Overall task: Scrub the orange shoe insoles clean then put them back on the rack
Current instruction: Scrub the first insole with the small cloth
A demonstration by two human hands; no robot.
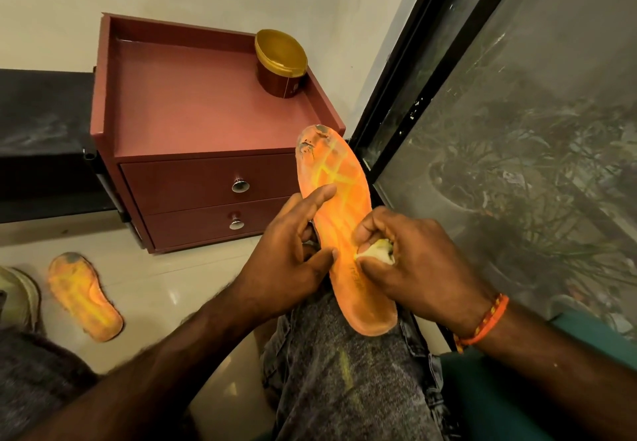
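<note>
An orange insole [336, 178] with yellow lines and a grey, worn toe rests on my right knee, toe pointing away. My left hand [289, 251] grips its left edge, thumb and forefinger on top. My right hand [413, 261] is closed around a small pale wad of cloth [377, 251] and presses it onto the insole's middle. A second orange insole [84, 297] lies on the floor at the left, apart from both hands. The rack itself is not clearly identifiable.
A maroon two-drawer cabinet [206, 185] stands ahead, with a gold-lidded jar [281, 61] on its top. A black low surface [44, 137] runs to the left. A dark-framed glass pane [517, 130] fills the right. A pale shoe [20, 294] sits at the far left.
</note>
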